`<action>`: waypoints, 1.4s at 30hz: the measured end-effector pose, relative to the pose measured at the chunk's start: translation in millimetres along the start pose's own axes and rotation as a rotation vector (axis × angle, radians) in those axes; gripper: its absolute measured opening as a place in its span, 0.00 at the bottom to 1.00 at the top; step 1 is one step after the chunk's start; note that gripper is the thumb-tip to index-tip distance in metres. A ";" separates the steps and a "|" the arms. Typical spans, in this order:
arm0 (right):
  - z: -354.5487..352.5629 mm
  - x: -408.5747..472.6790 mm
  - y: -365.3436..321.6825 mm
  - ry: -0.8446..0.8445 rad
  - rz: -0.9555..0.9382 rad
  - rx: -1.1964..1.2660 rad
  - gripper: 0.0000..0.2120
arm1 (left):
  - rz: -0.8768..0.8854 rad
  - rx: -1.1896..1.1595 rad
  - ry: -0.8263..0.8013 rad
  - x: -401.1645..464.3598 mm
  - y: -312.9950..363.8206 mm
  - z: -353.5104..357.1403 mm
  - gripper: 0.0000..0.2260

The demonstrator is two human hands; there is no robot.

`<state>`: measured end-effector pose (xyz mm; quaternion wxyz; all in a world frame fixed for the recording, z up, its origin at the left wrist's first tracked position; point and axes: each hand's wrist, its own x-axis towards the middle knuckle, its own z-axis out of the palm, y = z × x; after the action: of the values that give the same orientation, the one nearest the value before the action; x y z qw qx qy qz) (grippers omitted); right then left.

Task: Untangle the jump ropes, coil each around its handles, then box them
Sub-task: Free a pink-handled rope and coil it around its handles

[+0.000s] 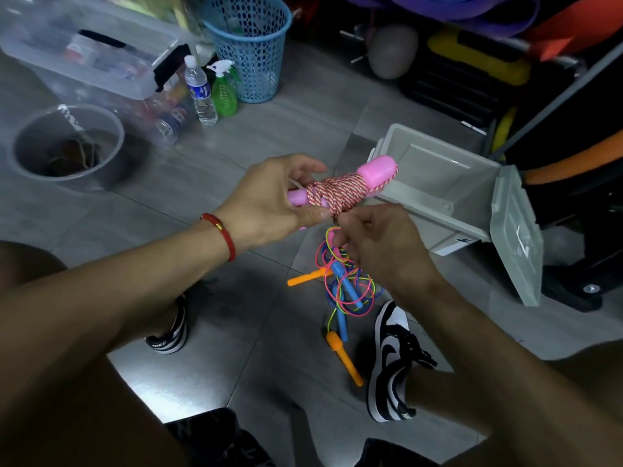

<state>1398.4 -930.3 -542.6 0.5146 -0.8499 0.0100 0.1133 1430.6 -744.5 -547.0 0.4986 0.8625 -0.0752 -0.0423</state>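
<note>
While the left hand (pixel 269 197) grips the pink handles (pixel 374 171) of a jump rope, its fingers and thumb curled round the near end of the bundle, the right hand (pixel 374 244) pinches the loose end of the red-and-white rope (pixel 340 192) just under the coil. That rope is wound tightly around the middle of the two handles, which lie side by side and point to the far right, held above the floor (pixel 269 136). A red bracelet (pixel 222 234) sits on the left wrist.

Below the hands, on the grey tiled floor, lies a tangle of thin jump ropes (pixel 344 281) in pink, yellow, green and blue, with blue handles (pixel 347 284) and orange handles (pixel 344 357) mixed into it. One orange handle sticks out to the left of the tangle; the other lies nearer, beside a black-and-white shoe (pixel 391 362). A second such shoe (pixel 168 335) is at the left.

To the right of the hands stands an open grey box (pixel 438 183), its lid (pixel 515 237) hanging down on the right side. It looks tipped toward the hands.

Farther off at the left are a round clear tub (pixel 67 143), a clear storage bin (pixel 84 48), a water bottle (pixel 200 91), a green spray bottle (pixel 224 91) and a blue mesh basket (pixel 247 45).
</note>
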 end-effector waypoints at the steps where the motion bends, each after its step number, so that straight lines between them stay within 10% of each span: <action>1: 0.4 -0.7 0.2 0.057 -0.053 -0.144 0.15 | 0.016 0.063 0.020 0.6 0.0 0.3 0.27; 7: 0.7 -4.4 0.2 0.334 -0.560 -0.871 0.08 | 0.224 0.238 0.009 0.1 8.5 0.4 0.24; 18: -16.1 -5.4 -16.4 0.044 -0.102 0.281 0.06 | 0.155 -0.116 -0.070 -0.3 11.5 -15.1 0.27; 23: -17.8 -8.4 -18.3 -0.052 -0.157 0.174 0.09 | 0.112 -0.142 -0.121 0.3 13.8 -23.6 0.27; 31: -20.1 -10.6 -16.6 0.136 -0.619 -0.653 0.13 | 0.033 -0.218 -0.202 -1.5 17.7 -24.7 0.23; 42: -9.1 -14.9 -28.9 0.187 -0.347 0.144 0.08 | -0.112 -0.787 -0.273 -9.9 29.2 -8.0 0.15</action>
<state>1389.4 -926.1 -510.4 0.5827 -0.8066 -0.0807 -0.0575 1419.4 -750.4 -517.7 0.7725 0.5955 -0.0716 -0.2087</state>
